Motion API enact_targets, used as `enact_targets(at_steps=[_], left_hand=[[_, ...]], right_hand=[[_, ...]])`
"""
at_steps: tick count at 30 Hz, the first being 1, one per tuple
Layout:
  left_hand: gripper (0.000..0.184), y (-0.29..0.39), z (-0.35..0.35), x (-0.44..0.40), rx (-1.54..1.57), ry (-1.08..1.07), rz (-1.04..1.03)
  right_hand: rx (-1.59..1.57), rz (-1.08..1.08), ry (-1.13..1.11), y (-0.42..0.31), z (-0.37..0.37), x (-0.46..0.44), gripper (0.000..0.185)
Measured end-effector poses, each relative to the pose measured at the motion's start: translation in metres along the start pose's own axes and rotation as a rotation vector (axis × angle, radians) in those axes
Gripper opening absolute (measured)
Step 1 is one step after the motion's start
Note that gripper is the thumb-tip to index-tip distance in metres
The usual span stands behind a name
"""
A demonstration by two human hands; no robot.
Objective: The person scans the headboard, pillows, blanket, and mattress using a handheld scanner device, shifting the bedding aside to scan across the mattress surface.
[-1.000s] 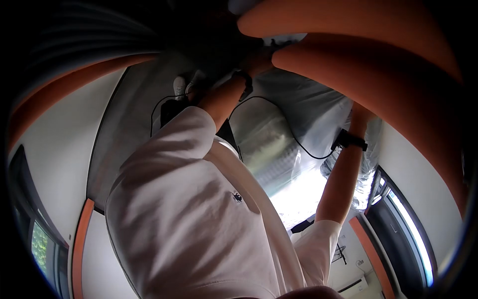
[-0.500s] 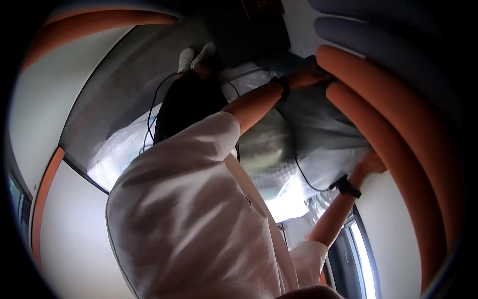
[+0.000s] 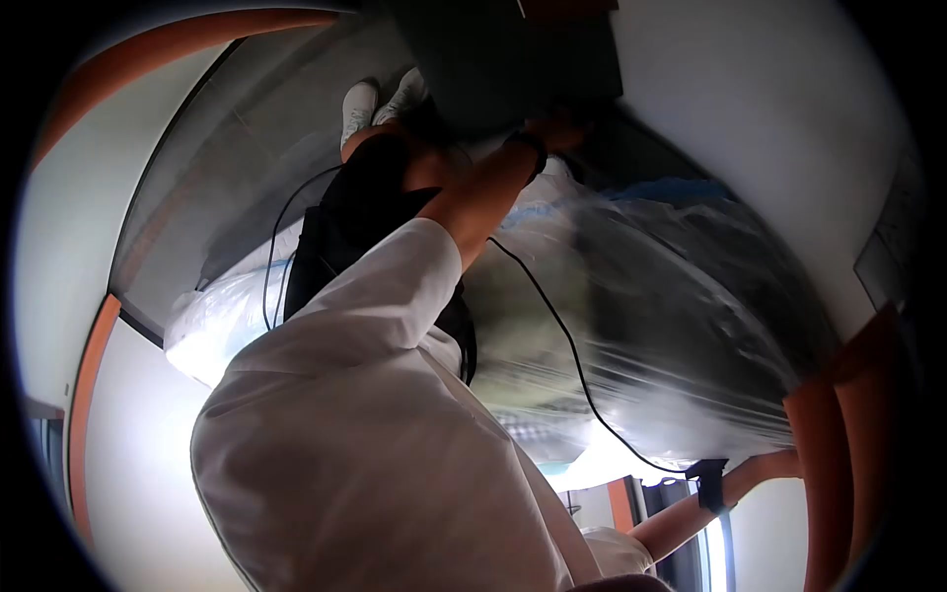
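My right hand [image 3: 774,468] reaches to the lower right, against the edge of two thick orange-brown bars or panel edges [image 3: 831,474]; its fingertips are hidden there, but the hand seems to grip them. My left hand [image 3: 557,128] is stretched upward over the far end of a surface covered in clear plastic sheeting [image 3: 681,286]. It lies in shadow and is blurred, so its fingers cannot be made out. Black bands sit on both wrists, and a black cable [image 3: 567,335] runs across the plastic to the right wristband [image 3: 708,485].
A dark box-like piece [image 3: 503,64] stands beyond my left hand. My legs in black shorts [image 3: 365,197] and white shoes [image 3: 360,107] are on the grey floor [image 3: 237,138]. Pale walls [image 3: 750,89] with orange-brown trim [image 3: 197,35] surround the space.
The orange-brown bars have shifted to the lower right, uncovering more plastic. My left hand has come away from their upper end; my right hand has moved lower with them.
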State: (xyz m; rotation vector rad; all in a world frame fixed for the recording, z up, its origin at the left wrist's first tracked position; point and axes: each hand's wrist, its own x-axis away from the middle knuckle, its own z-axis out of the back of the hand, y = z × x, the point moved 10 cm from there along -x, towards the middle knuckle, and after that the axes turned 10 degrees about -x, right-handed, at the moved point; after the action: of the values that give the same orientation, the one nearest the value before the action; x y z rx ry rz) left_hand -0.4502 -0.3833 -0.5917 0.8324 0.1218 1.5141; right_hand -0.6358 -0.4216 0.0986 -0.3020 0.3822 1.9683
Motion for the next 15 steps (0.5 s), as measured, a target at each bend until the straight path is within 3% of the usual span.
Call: enact_targets(at_steps=[2, 3, 7, 9, 10, 12, 13, 15], left_hand=[[0.065, -0.032, 0.039, 0.033, 0.555, -0.075, 0.440], [0.065, -0.029, 0.053, 0.036, 0.547, -0.085, 0.439], [0.064, 0.044, 0.106, 0.024, 0.517, -0.140, -0.061], [0.060, 0.077, 0.185, 0.059, 0.302, 0.320, -0.123], [0.060, 0.076, 0.173, 0.056, 0.307, 0.312, -0.121], [0.054, 0.074, 0.187, 0.058, 0.742, 0.529, -0.412], [0.054, 0.060, 0.193, 0.056, 0.735, 0.542, -0.403], [0.057, 0.052, 0.152, 0.046, 1.024, 0.031, -0.246]], right_hand=[[0.011, -0.012, 0.002, 0.000, 0.002, 0.005, 0.050], [0.017, -0.021, -0.006, 0.001, 0.003, 0.004, 0.050], [0.037, -0.047, -0.016, 0.006, 0.011, 0.007, 0.049], [0.045, -0.061, -0.025, 0.008, 0.012, 0.008, 0.049], [0.053, -0.066, -0.031, 0.008, 0.012, 0.008, 0.049], [0.070, -0.074, -0.025, 0.007, 0.011, 0.009, 0.049], [0.068, -0.082, -0.024, 0.006, 0.010, 0.009, 0.049], [0.074, -0.094, -0.038, 0.008, 0.010, 0.011, 0.049]])
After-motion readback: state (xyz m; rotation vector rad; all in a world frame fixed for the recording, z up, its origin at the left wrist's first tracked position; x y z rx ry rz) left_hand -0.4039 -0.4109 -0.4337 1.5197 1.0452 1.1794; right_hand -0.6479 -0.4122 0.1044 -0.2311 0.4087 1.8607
